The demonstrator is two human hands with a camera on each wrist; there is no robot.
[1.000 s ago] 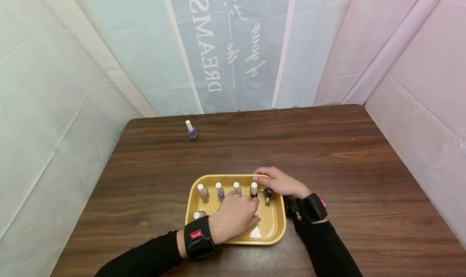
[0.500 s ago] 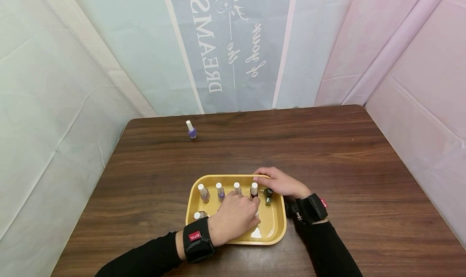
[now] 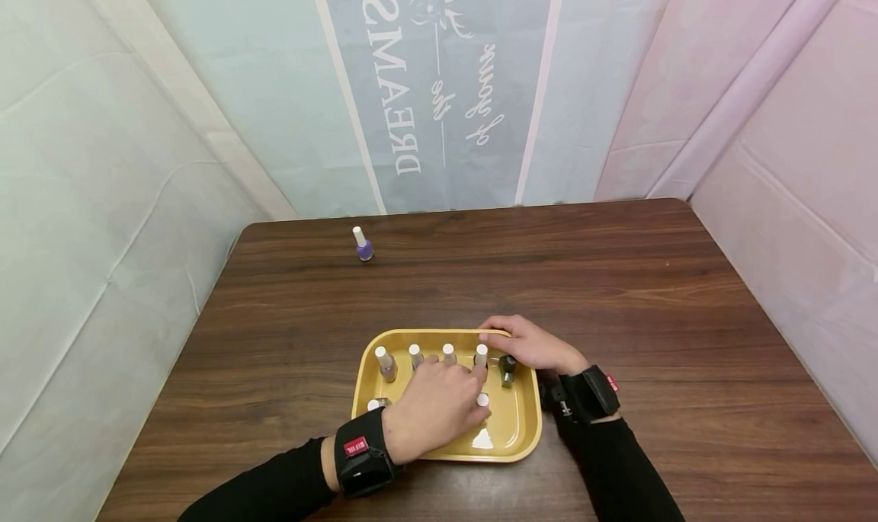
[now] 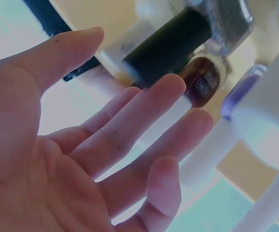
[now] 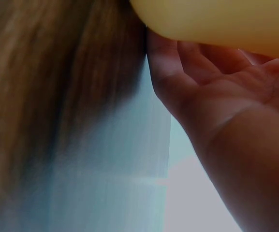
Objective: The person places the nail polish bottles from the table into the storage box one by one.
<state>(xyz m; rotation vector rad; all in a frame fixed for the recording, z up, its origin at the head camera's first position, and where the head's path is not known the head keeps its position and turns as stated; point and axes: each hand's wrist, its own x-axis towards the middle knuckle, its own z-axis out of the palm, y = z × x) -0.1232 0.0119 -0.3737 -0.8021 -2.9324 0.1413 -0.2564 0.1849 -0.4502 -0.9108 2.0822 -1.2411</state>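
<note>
My left hand [image 3: 435,404] hovers low over the yellow tray [image 3: 524,449], palm down. In the left wrist view its thumb stands apart from its loosely bent fingers [image 4: 163,96], holding nothing. Close to its fingertips are a nail polish bottle with a black cap [image 4: 173,43] and a dark red one [image 4: 204,79]. A white-capped bottle [image 3: 482,400] stands beside the thumb. My right hand [image 3: 531,345] grips the tray's far right corner, thumb over the rim, fingers beneath it in the right wrist view. Several white-capped bottles [image 3: 386,366] line the tray's far side; the left hand partly hides them.
A purple nail polish bottle [image 3: 364,246] stands alone near the far left of the wooden table [image 3: 617,278]. The black-capped bottle [image 3: 507,369] is at the tray's right side. Another bottle [image 3: 377,405] sits by the tray's left wall. Cloth hangs behind the table.
My left hand has shifted slightly left and away from the white-capped bottle near its thumb, whose cap now shows more. The right hand keeps its grip on the tray.
</note>
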